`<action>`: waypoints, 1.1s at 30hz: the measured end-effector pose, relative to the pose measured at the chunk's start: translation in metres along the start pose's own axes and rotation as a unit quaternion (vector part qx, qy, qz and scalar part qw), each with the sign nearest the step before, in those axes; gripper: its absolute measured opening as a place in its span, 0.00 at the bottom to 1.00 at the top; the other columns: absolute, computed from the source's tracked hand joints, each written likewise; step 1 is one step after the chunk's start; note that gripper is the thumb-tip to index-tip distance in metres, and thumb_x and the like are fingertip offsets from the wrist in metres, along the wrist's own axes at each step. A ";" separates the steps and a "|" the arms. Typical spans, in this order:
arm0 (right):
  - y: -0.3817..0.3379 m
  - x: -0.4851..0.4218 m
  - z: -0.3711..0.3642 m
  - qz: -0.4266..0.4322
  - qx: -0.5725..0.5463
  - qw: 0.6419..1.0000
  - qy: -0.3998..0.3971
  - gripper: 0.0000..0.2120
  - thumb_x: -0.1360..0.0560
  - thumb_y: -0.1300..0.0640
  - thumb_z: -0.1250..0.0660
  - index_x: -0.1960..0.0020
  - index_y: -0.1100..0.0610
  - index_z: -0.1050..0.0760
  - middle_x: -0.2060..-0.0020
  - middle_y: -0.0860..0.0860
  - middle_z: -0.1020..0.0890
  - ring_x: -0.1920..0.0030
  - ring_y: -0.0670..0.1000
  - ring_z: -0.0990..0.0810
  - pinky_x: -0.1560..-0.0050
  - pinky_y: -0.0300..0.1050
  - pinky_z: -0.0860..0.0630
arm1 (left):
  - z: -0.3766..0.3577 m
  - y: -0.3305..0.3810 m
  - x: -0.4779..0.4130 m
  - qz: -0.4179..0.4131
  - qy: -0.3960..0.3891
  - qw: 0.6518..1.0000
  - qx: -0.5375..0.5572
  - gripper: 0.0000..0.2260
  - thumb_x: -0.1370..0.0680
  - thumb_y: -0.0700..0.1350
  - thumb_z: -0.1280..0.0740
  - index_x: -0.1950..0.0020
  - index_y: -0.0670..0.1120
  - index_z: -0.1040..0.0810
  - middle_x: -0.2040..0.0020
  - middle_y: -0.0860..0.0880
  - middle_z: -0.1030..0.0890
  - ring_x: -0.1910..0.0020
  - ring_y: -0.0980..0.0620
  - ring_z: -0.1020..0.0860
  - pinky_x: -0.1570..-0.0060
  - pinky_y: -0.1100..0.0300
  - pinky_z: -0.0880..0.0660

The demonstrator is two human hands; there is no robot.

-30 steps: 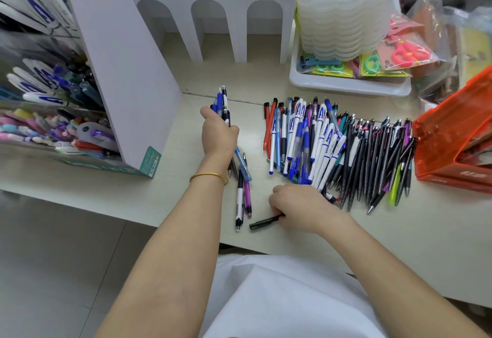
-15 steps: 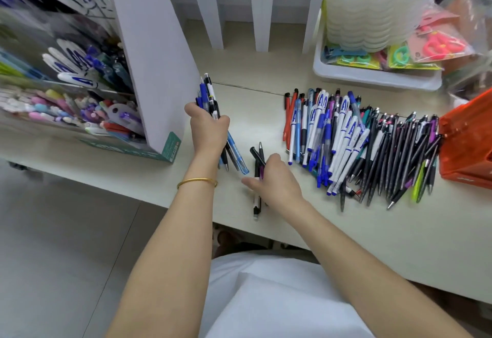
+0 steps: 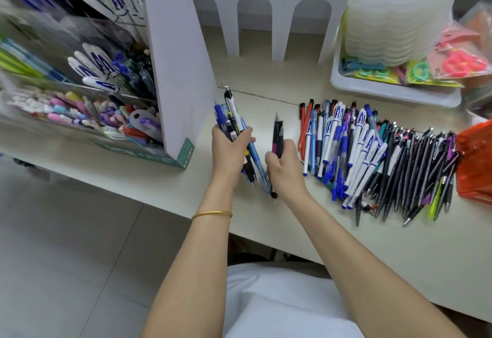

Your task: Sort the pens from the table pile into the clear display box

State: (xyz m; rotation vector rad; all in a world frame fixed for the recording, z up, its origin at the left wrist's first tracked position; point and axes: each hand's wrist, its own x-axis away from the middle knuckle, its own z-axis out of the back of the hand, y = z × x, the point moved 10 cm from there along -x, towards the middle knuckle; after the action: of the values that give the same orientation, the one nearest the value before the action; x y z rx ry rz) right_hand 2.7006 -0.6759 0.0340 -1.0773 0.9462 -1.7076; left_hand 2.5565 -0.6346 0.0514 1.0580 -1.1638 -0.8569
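My left hand (image 3: 229, 151) grips a bundle of pens (image 3: 231, 116), blue, white and black, held above the table near the display box's white side wall. My right hand (image 3: 285, 170) is just to its right, closed on a few pens (image 3: 278, 135), black and magenta, pointing away from me. The pen pile (image 3: 372, 156) lies spread in a row on the table to the right, red and blue-white pens at its left, dark ones at its right. The clear display box (image 3: 80, 77) stands at the left, its tiered compartments holding many pens.
A white tray (image 3: 394, 93) with packaged scissors and stacked white plastic lids sits at the back right. An orange plastic box (image 3: 476, 162) stands at the right edge, touching the pile. A white arched divider (image 3: 282, 18) is at the back. The table's front edge runs below my wrists.
My right hand picked up the loose pens from the table in front of me and lifted them toward the left hand's bundle. The view shifted left, toward the display box.
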 end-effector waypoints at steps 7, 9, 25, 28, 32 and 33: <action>-0.045 -0.022 -0.008 0.094 -0.098 0.988 -0.070 0.07 0.19 0.56 0.39 0.46 0.61 0.31 0.58 0.48 0.28 0.61 0.37 0.27 0.60 0.31 0.29 | -0.018 0.028 -0.001 -0.062 -0.075 0.991 0.088 0.14 0.24 0.33 0.33 0.45 0.50 0.27 0.53 0.49 0.19 0.53 0.52 0.18 0.51 0.59 0.22; -0.045 -0.027 -0.013 0.110 -0.106 0.983 -0.098 0.11 0.20 0.57 0.39 0.40 0.61 0.34 0.54 0.50 0.26 0.57 0.39 0.25 0.56 0.31 0.26 | -0.021 0.032 -0.004 -0.069 -0.104 0.986 0.106 0.15 0.24 0.34 0.32 0.44 0.51 0.27 0.52 0.49 0.19 0.51 0.50 0.18 0.46 0.54 0.21; -0.023 -0.048 -0.036 0.102 -0.111 0.975 -0.165 0.24 0.29 0.71 0.29 0.36 0.58 0.29 0.47 0.47 0.19 0.46 0.42 0.19 0.48 0.37 0.23 | -0.047 0.018 -0.020 -0.075 -0.254 0.963 0.056 0.19 0.24 0.33 0.32 0.43 0.54 0.30 0.51 0.57 0.18 0.50 0.59 0.18 0.48 0.61 0.22; -0.023 -0.047 -0.037 0.100 -0.127 0.975 -0.153 0.27 0.33 0.74 0.32 0.39 0.53 0.27 0.49 0.48 0.18 0.47 0.44 0.19 0.48 0.42 0.20 | -0.052 0.025 -0.015 -0.105 -0.274 0.956 0.023 0.17 0.27 0.45 0.29 0.43 0.56 0.32 0.48 0.57 0.20 0.49 0.61 0.19 0.50 0.64 0.23; -0.041 -0.048 -0.029 0.147 -0.130 0.973 -0.119 0.22 0.32 0.73 0.33 0.40 0.60 0.26 0.51 0.53 0.18 0.48 0.47 0.19 0.50 0.44 0.20 | -0.052 0.032 -0.015 -0.156 -0.260 0.952 -0.033 0.27 0.34 0.66 0.29 0.40 0.59 0.33 0.38 0.46 0.25 0.37 0.52 0.24 0.40 0.54 0.25; -0.045 -0.048 -0.026 0.158 -0.126 0.974 -0.105 0.19 0.31 0.71 0.33 0.42 0.58 0.24 0.52 0.53 0.18 0.49 0.48 0.19 0.50 0.49 0.20 | -0.053 0.033 -0.016 -0.167 -0.256 0.951 -0.048 0.30 0.35 0.68 0.29 0.39 0.60 0.34 0.35 0.45 0.27 0.35 0.48 0.27 0.37 0.51 0.27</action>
State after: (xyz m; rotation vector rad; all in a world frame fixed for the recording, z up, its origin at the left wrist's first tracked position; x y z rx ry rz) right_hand 2.6752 -0.6128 0.0539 -1.1739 1.1492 -1.2130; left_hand 2.6052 -0.5998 0.0750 0.9937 -1.3688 -1.5068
